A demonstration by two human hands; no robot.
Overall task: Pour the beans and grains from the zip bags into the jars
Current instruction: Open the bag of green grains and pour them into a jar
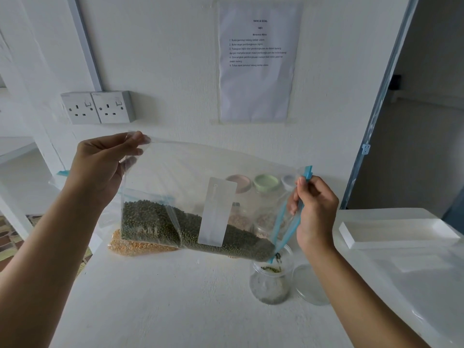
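The left hand (100, 167) pinches the zip bag's (190, 167) raised corner. The right hand (316, 209) grips its blue-zippered mouth just above the open jar (270, 285) on the tabletop (175, 297). If the mung beans (155, 222) slide all at once, they could overshoot the narrow rim and scatter.

The white table (175, 297) carries an open jar (270, 285) at lower right, a clear lid (310, 285) just beside it. Left of centre lies a bag of yellow grains (135, 247); at centre-back, blurred, stand seemingly three lidded jars (266, 183)
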